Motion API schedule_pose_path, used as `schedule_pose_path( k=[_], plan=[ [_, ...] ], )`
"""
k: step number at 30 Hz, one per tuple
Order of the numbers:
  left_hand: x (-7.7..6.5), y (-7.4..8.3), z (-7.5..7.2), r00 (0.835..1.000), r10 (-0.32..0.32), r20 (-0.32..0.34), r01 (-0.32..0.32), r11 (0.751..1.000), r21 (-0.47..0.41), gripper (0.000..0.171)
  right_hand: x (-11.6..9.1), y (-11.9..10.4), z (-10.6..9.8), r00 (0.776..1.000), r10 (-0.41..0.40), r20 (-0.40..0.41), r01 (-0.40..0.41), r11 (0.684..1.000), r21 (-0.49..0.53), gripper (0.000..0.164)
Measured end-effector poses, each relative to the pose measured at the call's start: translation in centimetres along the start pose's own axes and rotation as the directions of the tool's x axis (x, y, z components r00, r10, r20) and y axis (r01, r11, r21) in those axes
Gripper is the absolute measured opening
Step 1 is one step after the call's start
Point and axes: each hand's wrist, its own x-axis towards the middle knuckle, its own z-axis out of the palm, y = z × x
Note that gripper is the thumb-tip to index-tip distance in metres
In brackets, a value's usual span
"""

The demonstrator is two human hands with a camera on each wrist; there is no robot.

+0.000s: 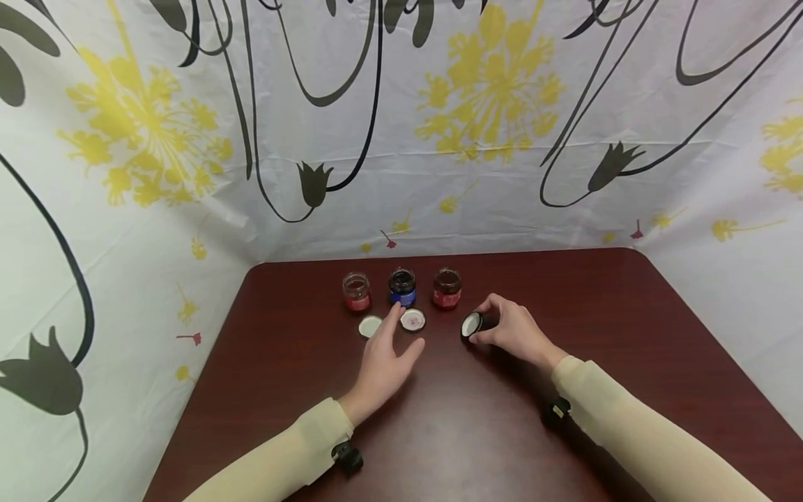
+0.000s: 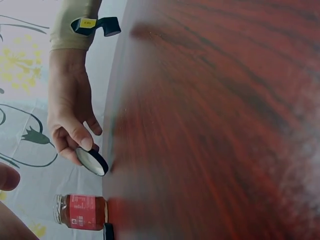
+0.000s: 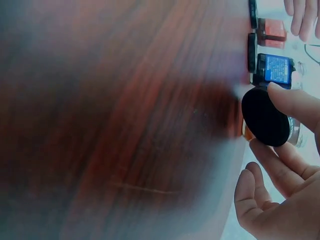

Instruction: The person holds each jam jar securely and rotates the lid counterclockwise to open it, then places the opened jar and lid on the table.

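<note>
My right hand [image 1: 516, 332] pinches a black jar lid [image 1: 471, 325] by its rim between thumb and fingers. The lid is tilted on edge, its white inside facing left; its black top [image 3: 265, 119] shows in the right wrist view. My left hand [image 1: 381, 364] is held out with fingers extended and thumb apart, holding nothing. Beyond it lie two lids, white insides up: a left lid [image 1: 370, 326], partly covered by the fingers, and a right lid [image 1: 413, 320]. Three open glass jars stand behind: a red-labelled jar [image 1: 357, 295], a blue-labelled jar [image 1: 402, 288] and a darker red-labelled jar [image 1: 447, 290].
The dark reddish wooden table [image 1: 301, 376] reaches back to a white patterned cloth [image 1: 401, 202], which also hangs at both sides. The jars stand in a row near the table's back edge. A small black device [image 1: 347, 457] is strapped at each wrist.
</note>
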Motion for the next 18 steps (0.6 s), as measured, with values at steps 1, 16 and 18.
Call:
schedule_pose_path(
  k=[1, 16, 18],
  plan=[
    [0.0, 0.0, 0.0, 1.000, 0.001, -0.001, -0.001, 1.000, -0.002, 0.076, 0.1, -0.1, 0.0, 1.000, -0.001, -0.003, 0.001, 1.000, -0.005, 0.047],
    [-1.4, -0.4, -0.2, 0.999, -0.032, -0.005, 0.032, 0.999, -0.010, 0.076, 2.0, 0.8, 0.2, 1.000, -0.011, -0.026, 0.010, 1.000, -0.028, 0.051],
    [-1.6, -0.4, -0.2, 0.999, -0.039, -0.004, 0.039, 0.999, -0.007, 0.076, 2.1, 0.9, 0.3, 1.000, -0.019, -0.021, 0.019, 0.999, -0.031, 0.050]
  ],
)
